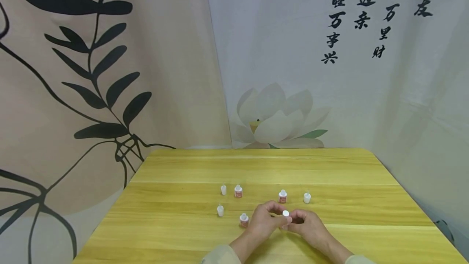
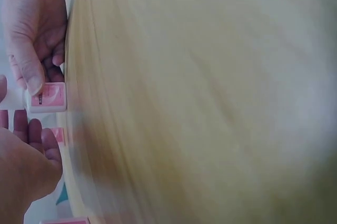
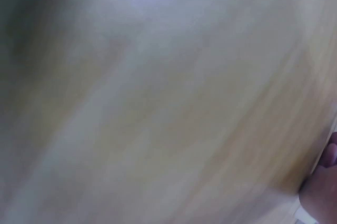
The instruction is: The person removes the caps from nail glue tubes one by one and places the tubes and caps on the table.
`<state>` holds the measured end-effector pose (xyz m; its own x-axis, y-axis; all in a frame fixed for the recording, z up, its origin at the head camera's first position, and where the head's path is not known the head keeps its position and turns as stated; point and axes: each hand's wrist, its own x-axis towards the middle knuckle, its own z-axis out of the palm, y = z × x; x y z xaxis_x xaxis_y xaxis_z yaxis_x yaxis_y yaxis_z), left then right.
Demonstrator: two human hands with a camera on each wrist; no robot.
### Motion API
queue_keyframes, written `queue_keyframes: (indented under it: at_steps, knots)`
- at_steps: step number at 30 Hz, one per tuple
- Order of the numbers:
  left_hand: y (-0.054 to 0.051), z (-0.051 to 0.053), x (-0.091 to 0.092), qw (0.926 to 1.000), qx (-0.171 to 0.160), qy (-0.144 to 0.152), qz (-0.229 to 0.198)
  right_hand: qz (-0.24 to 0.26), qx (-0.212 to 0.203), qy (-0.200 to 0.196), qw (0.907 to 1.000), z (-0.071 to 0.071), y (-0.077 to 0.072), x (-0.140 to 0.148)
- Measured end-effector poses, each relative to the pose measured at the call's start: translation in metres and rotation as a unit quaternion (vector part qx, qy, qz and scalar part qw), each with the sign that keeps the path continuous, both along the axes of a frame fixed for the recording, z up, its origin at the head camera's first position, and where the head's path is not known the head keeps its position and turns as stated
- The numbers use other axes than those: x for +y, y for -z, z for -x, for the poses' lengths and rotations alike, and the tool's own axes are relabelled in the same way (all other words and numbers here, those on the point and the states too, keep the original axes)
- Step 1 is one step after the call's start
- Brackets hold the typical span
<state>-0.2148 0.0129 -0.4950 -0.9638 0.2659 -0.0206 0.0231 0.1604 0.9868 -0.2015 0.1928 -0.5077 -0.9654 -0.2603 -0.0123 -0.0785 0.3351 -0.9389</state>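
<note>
In front of me, both hands meet at one small white bottle with a pink label, raised off the table. My left hand pinches the white cap at the bottle's top. Below it, the thumb and fingers of my right hand grip the bottle's labelled body. In the left wrist view the bottle lies sideways in the picture, cap toward the left edge. A similar bottle stands just left of my left hand. The right wrist view has only part of a hand at its edge.
Two more bottles with pink labels, one on the left and one on the right, stand farther back on the wooden table. Small white pointed caps lie about: a back one, a left one, a right one. Printed curtains hang behind.
</note>
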Motion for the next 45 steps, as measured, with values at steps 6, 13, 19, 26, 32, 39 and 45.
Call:
queue_keyframes:
  at_steps: [6, 13, 19, 26, 32, 39, 45]
  knots:
    - [0.000, 0.000, 0.001, 1.0000, 0.002, -0.004, -0.004, -0.006, 0.004, 0.004, 1.0000, 0.000, 0.000, 0.000]
    - [-0.002, -0.003, -0.001, 0.9999, 0.012, 0.003, 0.001, -0.010, 0.000, 0.011, 0.9999, 0.000, 0.000, -0.001]
    - [-0.001, -0.001, -0.008, 0.9996, 0.018, 0.022, 0.001, -0.007, -0.003, 0.004, 1.0000, 0.000, -0.001, -0.001]
    - [0.001, 0.001, -0.008, 0.9992, 0.022, 0.032, -0.011, 0.001, -0.006, 0.003, 1.0000, -0.001, -0.001, -0.001]
    - [0.001, 0.000, -0.007, 0.9994, 0.024, 0.024, -0.007, 0.003, -0.009, 0.004, 0.9999, -0.001, -0.001, -0.001]
    - [0.001, 0.000, -0.005, 0.9998, 0.009, 0.019, -0.006, -0.004, -0.004, 0.004, 1.0000, 0.000, 0.000, 0.000]
    - [0.000, 0.001, -0.003, 0.9999, 0.000, 0.012, 0.004, -0.003, -0.003, 0.003, 1.0000, 0.000, 0.000, 0.001]
